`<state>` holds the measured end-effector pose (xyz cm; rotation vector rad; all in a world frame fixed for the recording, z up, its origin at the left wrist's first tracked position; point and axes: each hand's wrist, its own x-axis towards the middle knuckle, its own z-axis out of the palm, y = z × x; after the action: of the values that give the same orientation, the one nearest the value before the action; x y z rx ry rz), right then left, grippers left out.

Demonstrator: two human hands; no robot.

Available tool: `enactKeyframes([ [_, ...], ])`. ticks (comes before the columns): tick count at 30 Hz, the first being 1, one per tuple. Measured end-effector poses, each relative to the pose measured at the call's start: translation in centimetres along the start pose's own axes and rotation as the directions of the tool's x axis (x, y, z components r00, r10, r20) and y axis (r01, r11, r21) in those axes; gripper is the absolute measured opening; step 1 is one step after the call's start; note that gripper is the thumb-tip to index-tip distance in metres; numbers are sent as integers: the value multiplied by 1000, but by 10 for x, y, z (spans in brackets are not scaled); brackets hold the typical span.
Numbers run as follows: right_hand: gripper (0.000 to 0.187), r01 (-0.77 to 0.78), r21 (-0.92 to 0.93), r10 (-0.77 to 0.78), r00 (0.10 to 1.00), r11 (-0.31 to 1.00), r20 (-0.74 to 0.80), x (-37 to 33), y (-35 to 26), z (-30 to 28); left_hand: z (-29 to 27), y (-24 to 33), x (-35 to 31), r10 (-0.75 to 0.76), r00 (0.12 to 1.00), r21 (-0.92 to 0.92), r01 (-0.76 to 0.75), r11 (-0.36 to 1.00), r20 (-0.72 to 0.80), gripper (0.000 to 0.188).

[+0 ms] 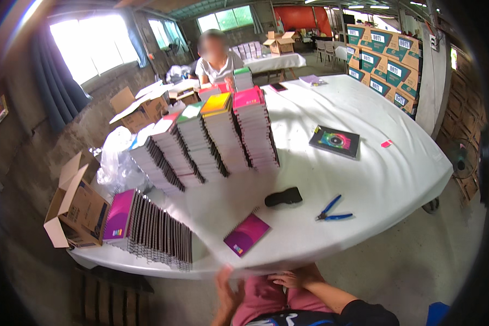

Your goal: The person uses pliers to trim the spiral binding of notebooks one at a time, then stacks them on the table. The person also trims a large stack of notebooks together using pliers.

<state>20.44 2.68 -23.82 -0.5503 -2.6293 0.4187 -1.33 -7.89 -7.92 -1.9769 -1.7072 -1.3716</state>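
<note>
My left hand (229,288) is raised beside the near edge of the table, smeared by motion, and whether its fingers hold anything cannot be made out. Across my lap lies my right hand (289,279), its fingers stretched flat over the pink shorts, with nothing seen in it. Closest to both hands on the table is a purple spiral notebook (246,234), lying flat at an angle. A black case-like object (283,197) rests just beyond it. Further right are blue-handled pliers (334,210), their handles spread apart. To the left, a row of purple spiral notebooks (160,231) leans on edge.
Tall notebook stacks (255,130) stand mid-table, with a seated person (214,62) behind them. An open carton (81,212) and clear plastic bags (119,157) are at the left. A black notebook (335,142) lies on the white cloth (396,174). Cartons (383,65) are piled at far right.
</note>
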Motion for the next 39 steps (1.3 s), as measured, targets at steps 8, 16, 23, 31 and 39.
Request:
enactKeyframes([
  [8,63,-579,-235,621,759,781,193,34,84,-50,37,20,-74,-213,652,254,32,967,728,59],
  [16,68,-733,94,711,677,673,188,9,118,-4,153,-128,-101,-400,439,230,390,891,805,66],
  [23,72,-706,619,750,603,344,271,-58,117,38,143,-142,-87,-540,191,315,637,703,820,73],
  [31,88,-906,379,599,199,-191,776,-94,47,-31,48,-84,-127,-506,215,-200,976,85,836,91],
  [39,31,-755,398,346,613,521,710,-28,-37,-197,-106,-7,-391,-708,-524,713,700,-41,474,79],
])
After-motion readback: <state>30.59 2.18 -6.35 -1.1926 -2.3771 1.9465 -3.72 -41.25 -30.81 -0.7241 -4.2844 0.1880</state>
